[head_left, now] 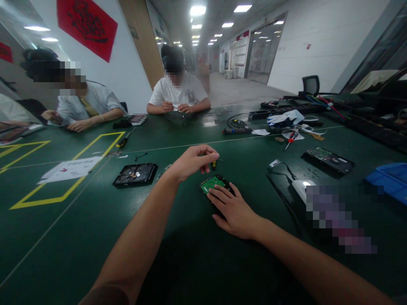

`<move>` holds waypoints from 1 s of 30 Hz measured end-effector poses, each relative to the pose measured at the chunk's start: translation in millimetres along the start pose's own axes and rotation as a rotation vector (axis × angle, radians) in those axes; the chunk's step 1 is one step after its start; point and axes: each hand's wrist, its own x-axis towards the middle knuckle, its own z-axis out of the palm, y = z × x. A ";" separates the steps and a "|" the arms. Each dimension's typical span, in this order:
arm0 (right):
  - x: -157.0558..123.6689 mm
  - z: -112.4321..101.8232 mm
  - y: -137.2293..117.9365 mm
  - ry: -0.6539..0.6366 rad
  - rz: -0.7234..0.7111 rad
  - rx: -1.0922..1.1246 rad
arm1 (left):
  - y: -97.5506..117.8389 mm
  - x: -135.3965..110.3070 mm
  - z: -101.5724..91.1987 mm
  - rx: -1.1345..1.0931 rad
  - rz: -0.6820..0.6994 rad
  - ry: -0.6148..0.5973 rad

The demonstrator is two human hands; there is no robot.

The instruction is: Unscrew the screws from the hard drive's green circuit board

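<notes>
In front of me lies a hard drive (209, 185) with its green circuit board facing up. My right hand (233, 209) rests across it, fingers over the board and thumb at the near side, holding it against the table; much of the drive is hidden beneath. Above the drive's far edge, my left hand (197, 161) is closed with thumb and fingertips pinched around a small screwdriver (214, 163) with a yellow-and-black handle. The screwdriver's tip cannot be made out.
To the left is another hard drive (135, 174), with a screwdriver (123, 140) beyond it. On the right are a third drive (329, 161), a cable (282, 190), a blue bin (389, 180) and a glove (286, 118). A co-worker (178, 91) sits opposite; others are at left.
</notes>
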 end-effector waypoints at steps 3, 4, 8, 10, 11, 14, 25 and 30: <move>0.2 -1.1 -1.0 -0.001 0.000 -0.006 | -0.7 0.1 0.6 -0.083 -0.028 -0.017; 0.3 -1.4 -1.2 -0.003 0.000 -0.006 | -0.9 0.1 1.4 -0.119 -0.037 -0.033; 0.4 -0.7 -0.8 -0.002 -0.005 -0.001 | 0.5 -0.6 5.4 -0.247 -0.069 -0.109; 0.2 0.5 -0.1 0.006 -0.007 0.000 | 1.6 -0.7 5.9 -0.262 -0.074 -0.119; 0.0 1.0 0.2 0.007 -0.007 0.000 | 1.9 -0.6 5.5 -0.256 -0.076 -0.115; -0.4 1.3 0.5 0.007 -0.001 -0.001 | 1.7 0.3 2.6 -0.223 -0.074 -0.083; 0.0 -2.1 -0.2 0.006 -0.007 -0.002 | 0.5 -1.8 1.7 -0.306 -0.050 -0.167; -0.7 -2.6 -0.1 -0.006 -0.010 0.004 | -1.1 -0.4 2.0 -0.299 -0.051 -0.138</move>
